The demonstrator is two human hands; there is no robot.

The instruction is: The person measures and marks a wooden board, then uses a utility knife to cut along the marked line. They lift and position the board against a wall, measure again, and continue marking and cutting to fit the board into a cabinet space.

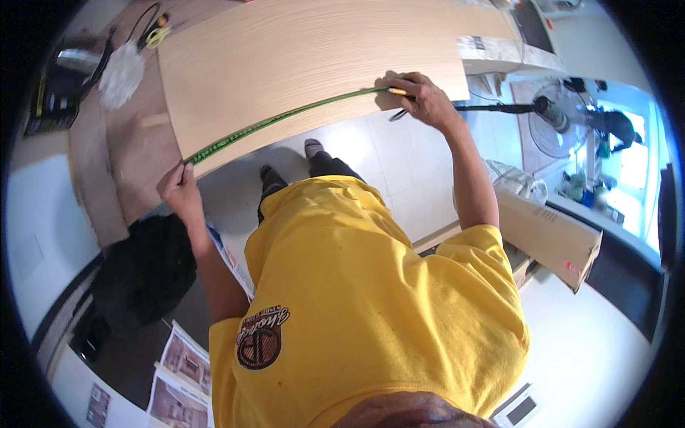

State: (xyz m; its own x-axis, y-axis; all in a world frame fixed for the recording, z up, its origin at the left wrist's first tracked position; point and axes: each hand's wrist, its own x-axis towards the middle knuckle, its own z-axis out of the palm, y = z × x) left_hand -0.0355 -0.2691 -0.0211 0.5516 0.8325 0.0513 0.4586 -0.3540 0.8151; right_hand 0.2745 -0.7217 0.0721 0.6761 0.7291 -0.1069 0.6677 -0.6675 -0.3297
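A wide sheet of light wood-grain board [307,53] lies in front of me. The green blade of a tape measure [275,120] runs slantwise across it, near its front edge. My left hand [182,191] is closed at the board's left front corner, its fingers pinching the blade's end. Toward the right end of the board, my right hand [425,101] is closed round the other end of the tape measure. A small yellow, pencil-like piece [399,91] shows at its fingertips; the palm hides the rest. A dark loop hangs below that hand.
A white bundle [123,75], cables and yellow-handled scissors [157,37] are at the far left. On the right stand a fan [560,121] and a long cardboard box [546,232]; another person [615,127] bends beyond. A black cloth-like heap [146,274] and printed pictures [178,389] lie left.
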